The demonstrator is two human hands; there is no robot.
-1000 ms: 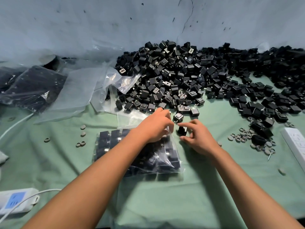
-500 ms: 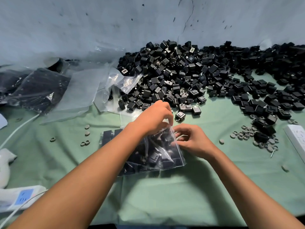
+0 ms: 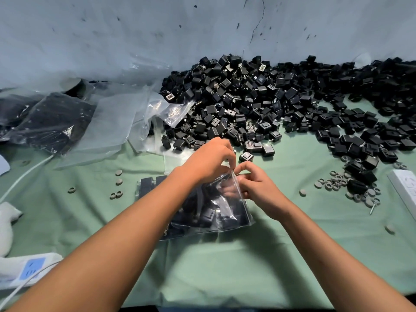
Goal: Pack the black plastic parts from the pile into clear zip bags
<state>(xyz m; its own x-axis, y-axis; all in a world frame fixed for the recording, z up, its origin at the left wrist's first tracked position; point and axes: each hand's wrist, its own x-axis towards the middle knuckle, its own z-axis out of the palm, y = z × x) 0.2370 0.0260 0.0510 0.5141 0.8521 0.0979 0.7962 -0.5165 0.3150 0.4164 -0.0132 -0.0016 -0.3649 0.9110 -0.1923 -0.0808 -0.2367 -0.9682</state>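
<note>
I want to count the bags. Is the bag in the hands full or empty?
Mostly full. Black parts show through the clear bag, filling most of it, while both hands pinch its top edge.

From where I sit, the zip bag [image 3: 216, 212] lies at centre on the cloth [image 3: 225, 266] with parts inside it. The pile [image 3: 258, 104] spreads from twelve to two o'clock behind it, against the wall [image 3: 112, 30]. Spare bags [image 3: 117, 122] lie at ten (some filled). Washers [image 3: 344, 183] and a power strip [image 3: 405, 188] sit at three.
</note>
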